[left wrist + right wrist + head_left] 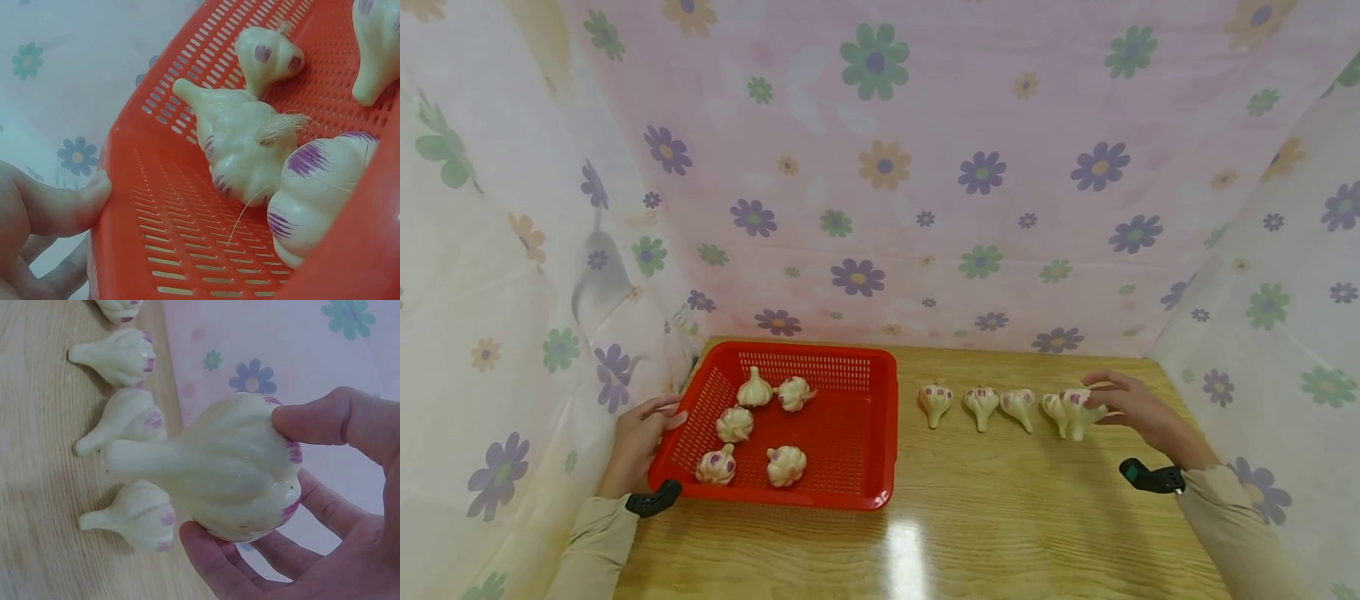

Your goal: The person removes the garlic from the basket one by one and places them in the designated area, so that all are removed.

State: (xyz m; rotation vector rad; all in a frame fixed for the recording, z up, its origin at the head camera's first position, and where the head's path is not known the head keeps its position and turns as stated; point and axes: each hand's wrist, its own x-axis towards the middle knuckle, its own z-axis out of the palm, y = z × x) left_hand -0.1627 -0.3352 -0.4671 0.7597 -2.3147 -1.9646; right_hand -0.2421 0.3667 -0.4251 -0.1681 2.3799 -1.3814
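My right hand (1138, 412) holds a garlic bulb (1077, 410) between thumb and fingers, at the right end of a row of bulbs. In the right wrist view this bulb (219, 465), white with purple marks, is raised off the table with its stem pointing left. A red plastic basket (883, 433) stands on the left, and my left hand (636, 442) grips its left rim. The left wrist view has the thumb (94, 194) on the rim, with the other fingers outside the wall. Several garlic bulbs (786, 465) lie in the basket, mostly towards its left side.
Several more bulbs lie in a row on the wooden table (970, 525) right of the basket, stems towards me, among them one garlic bulb (936, 404) nearest the basket. Flower-patterned cloth (917, 175) encloses the table at the back and both sides.
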